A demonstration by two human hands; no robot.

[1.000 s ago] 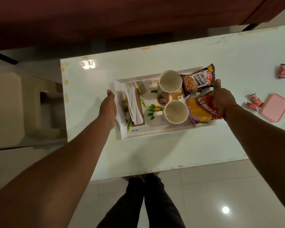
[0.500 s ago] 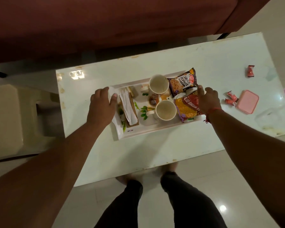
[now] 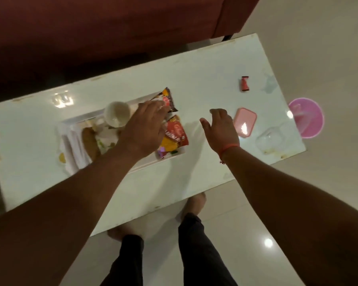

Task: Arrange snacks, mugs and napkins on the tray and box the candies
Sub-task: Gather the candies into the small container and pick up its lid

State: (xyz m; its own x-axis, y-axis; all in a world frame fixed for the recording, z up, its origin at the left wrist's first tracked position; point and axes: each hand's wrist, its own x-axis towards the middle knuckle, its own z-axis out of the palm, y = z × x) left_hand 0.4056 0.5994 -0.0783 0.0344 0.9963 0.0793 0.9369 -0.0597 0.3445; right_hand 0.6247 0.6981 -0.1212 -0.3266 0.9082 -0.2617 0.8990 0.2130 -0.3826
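A white tray [image 3: 170, 157] lies on the white table and holds a white mug [image 3: 117, 113], white napkins [image 3: 74, 145], a peanut packet [image 3: 168, 100] and a red-orange snack packet [image 3: 175, 134]. My left hand [image 3: 143, 129] hovers over the tray's right half with fingers spread, hiding the second mug. My right hand [image 3: 220, 129] is open above bare table, right of the tray and just left of the pink box lid [image 3: 245, 121]. A clear box [image 3: 270, 139] sits near the table's right corner. One red candy [image 3: 245, 83] lies farther back; other candies are hidden behind my right hand.
The white table [image 3: 194, 79] is narrow, with worn edges; its right end is close to the clear box. A dark red sofa [image 3: 112, 27] runs along the far side. A pink round object [image 3: 307, 119] sits on the floor beyond the table's right end. My legs stand at the near edge.
Both hands have let go of the tray's ends. My left hand moved right across the tray and my right hand moved right toward the pink lid. The view has swung right.
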